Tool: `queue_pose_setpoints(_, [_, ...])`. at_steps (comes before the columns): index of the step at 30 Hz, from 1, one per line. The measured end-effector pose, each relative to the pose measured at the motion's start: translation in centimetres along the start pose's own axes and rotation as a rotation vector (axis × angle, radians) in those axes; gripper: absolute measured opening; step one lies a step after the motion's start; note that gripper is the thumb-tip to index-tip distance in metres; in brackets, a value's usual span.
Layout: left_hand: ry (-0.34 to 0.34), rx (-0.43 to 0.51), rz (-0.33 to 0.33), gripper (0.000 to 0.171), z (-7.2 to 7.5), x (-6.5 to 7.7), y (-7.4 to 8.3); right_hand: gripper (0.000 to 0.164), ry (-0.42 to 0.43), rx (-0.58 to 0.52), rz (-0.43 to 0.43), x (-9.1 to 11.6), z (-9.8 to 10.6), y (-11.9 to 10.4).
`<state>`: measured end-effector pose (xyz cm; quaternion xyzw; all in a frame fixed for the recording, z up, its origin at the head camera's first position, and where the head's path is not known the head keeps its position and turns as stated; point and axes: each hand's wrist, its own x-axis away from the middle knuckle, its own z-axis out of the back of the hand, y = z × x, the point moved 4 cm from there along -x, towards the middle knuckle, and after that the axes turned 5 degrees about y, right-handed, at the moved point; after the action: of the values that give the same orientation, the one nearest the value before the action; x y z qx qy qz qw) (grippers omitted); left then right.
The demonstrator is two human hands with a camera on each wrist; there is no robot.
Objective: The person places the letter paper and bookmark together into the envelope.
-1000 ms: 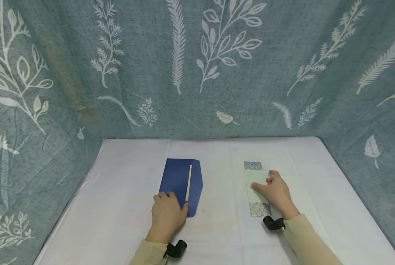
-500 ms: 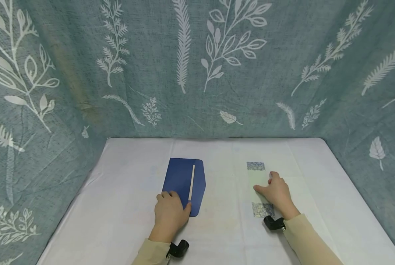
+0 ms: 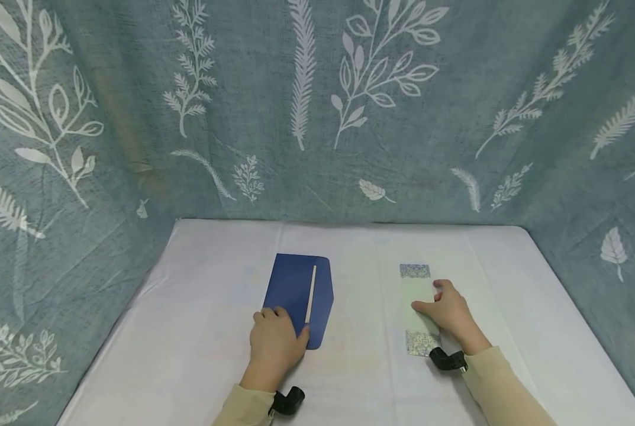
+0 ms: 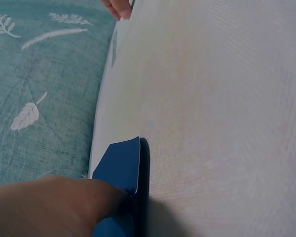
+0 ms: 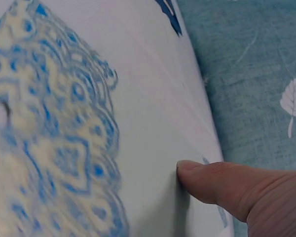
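Note:
My left hand holds the lower left part of a blue envelope; its flap lies spread out to the right and a narrow pale strip runs along it. In the left wrist view, the thumb grips the envelope's edge. A pale green bookmark with blue lace-print ends lies on the right. My right hand has its thumb on the bookmark's face and the index finger curled at its right edge. The right wrist view shows the thumb near the large lace print, which has a hole.
A white cloth covers the table. Green curtains with white leaf prints hang behind it and on both sides. A black wrist camera sits on the left wrist, another wrist camera on the right.
The head view has shifted and tilted slightly. My right index finger has closed in a little toward the bookmark's edge. The left hand stays on the envelope.

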<state>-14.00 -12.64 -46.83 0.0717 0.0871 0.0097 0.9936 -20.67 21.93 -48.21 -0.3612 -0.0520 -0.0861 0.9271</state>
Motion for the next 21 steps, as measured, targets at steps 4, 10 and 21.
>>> queue_pose_setpoints(4, [-0.017, 0.002, 0.012, 0.079, -0.04, 0.08, 0.01, 0.083, -0.027, -0.022, -0.009, 0.10, 0.03, 0.29])
queue_pose_setpoints(10, [-0.026, 0.013, 0.010, 0.081, -0.01, 0.07, 0.15, 0.067, -0.033, -0.032, -0.020, 0.08, 0.23, 0.66])
queue_pose_setpoints(21, [-0.032, 0.013, 0.014, 0.081, 0.06, 0.18, -0.20, 0.052, -0.027, -0.067, 0.003, 0.00, 0.37, 0.54])
